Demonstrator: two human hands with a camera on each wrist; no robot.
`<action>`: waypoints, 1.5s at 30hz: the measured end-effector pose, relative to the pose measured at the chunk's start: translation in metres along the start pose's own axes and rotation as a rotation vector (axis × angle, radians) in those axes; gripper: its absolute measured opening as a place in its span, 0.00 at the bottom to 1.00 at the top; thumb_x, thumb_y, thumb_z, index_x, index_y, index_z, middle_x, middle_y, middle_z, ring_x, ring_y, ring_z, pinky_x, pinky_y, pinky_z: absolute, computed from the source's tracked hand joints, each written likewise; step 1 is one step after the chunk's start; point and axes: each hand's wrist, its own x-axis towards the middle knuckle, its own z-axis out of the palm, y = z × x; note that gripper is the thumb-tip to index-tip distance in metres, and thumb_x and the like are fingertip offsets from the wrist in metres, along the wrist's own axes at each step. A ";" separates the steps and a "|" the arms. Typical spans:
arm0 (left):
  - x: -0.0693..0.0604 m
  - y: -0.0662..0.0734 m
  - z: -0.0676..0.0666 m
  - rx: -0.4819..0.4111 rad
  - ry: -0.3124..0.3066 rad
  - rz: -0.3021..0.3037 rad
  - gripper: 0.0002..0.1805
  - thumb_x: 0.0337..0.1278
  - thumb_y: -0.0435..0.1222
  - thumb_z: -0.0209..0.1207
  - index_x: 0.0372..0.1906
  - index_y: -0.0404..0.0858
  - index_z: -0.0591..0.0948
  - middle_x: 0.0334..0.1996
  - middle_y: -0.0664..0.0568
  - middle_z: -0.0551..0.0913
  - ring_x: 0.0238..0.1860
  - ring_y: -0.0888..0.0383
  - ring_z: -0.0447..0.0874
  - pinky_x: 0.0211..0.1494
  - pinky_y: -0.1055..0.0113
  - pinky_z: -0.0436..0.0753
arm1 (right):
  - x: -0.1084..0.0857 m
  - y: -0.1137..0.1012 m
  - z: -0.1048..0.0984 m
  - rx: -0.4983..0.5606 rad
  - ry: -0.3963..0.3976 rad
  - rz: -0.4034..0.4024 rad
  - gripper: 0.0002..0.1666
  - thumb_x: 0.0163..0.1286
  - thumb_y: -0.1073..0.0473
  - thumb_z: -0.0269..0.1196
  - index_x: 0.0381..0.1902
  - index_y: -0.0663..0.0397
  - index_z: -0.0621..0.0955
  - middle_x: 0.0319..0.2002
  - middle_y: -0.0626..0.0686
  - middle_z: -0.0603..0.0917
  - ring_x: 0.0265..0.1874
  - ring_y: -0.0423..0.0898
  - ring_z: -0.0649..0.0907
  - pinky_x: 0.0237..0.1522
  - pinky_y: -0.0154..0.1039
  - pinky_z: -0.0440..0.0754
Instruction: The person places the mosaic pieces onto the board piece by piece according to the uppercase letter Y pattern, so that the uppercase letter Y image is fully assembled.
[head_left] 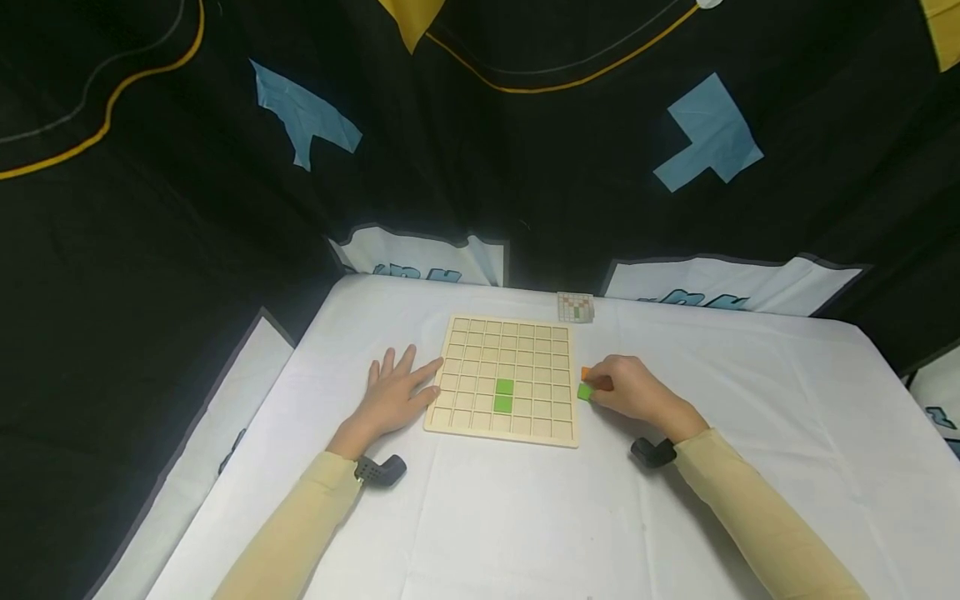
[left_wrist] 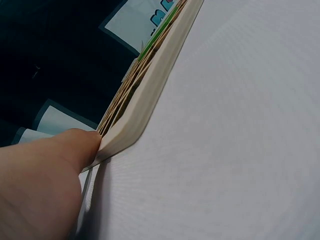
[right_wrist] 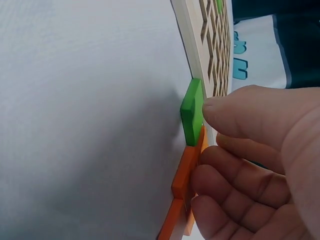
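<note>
A pale wooden grid board (head_left: 480, 350) lies on the white tabletop, with two green square tiles (head_left: 503, 404) in neighbouring cells, one above the other. My left hand (head_left: 392, 394) has its fingers spread at the board's left side; its thumb (left_wrist: 80, 145) rests on the board's edge. Right of the board, my right hand (head_left: 630, 387) is over loose tiles with its fingers loosely bent. Its thumb is at a green tile (right_wrist: 192, 112), and the other fingers are over several orange tiles (right_wrist: 185, 172). A gap shows between thumb and index finger. The hand hides part of the tiles.
A small card with a grid pattern (head_left: 576, 307) lies behind the board near the table's back edge. The white cloth table (head_left: 525, 517) stretches to both sides. Black curtain (head_left: 465, 150) with blue and yellow patches hangs behind it.
</note>
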 end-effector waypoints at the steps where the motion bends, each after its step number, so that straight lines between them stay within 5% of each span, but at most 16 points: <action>1: 0.000 0.000 0.000 -0.001 0.000 0.001 0.31 0.73 0.54 0.50 0.77 0.51 0.68 0.81 0.33 0.49 0.81 0.26 0.34 0.79 0.27 0.36 | 0.000 -0.001 0.000 -0.002 -0.003 -0.001 0.16 0.58 0.69 0.70 0.46 0.67 0.88 0.41 0.59 0.90 0.37 0.47 0.86 0.42 0.45 0.87; 16: 0.000 -0.001 -0.001 -0.016 -0.011 0.003 0.31 0.73 0.54 0.50 0.77 0.52 0.68 0.81 0.33 0.49 0.81 0.26 0.34 0.79 0.27 0.35 | 0.003 -0.012 0.002 -0.037 -0.042 0.005 0.18 0.59 0.68 0.72 0.48 0.67 0.87 0.44 0.60 0.90 0.33 0.43 0.82 0.41 0.42 0.87; 23: 0.001 -0.002 0.000 -0.009 -0.016 0.001 0.31 0.73 0.54 0.50 0.77 0.52 0.68 0.82 0.33 0.48 0.81 0.26 0.33 0.79 0.28 0.34 | 0.004 -0.012 0.005 -0.058 -0.057 0.015 0.17 0.59 0.69 0.71 0.48 0.66 0.88 0.45 0.60 0.90 0.42 0.48 0.86 0.51 0.48 0.87; 37: 0.001 -0.003 0.001 -0.001 -0.009 -0.001 0.31 0.73 0.54 0.50 0.77 0.53 0.68 0.82 0.34 0.49 0.81 0.27 0.34 0.79 0.28 0.36 | 0.003 -0.015 0.011 -0.084 -0.042 0.058 0.17 0.60 0.69 0.71 0.48 0.64 0.88 0.45 0.58 0.89 0.46 0.50 0.87 0.54 0.49 0.86; 45: 0.001 -0.003 0.000 0.004 -0.002 0.008 0.31 0.73 0.54 0.50 0.77 0.52 0.68 0.81 0.33 0.50 0.81 0.26 0.35 0.79 0.27 0.37 | 0.003 -0.012 0.011 -0.090 -0.028 0.036 0.16 0.58 0.69 0.71 0.47 0.64 0.88 0.40 0.56 0.89 0.39 0.45 0.84 0.49 0.47 0.86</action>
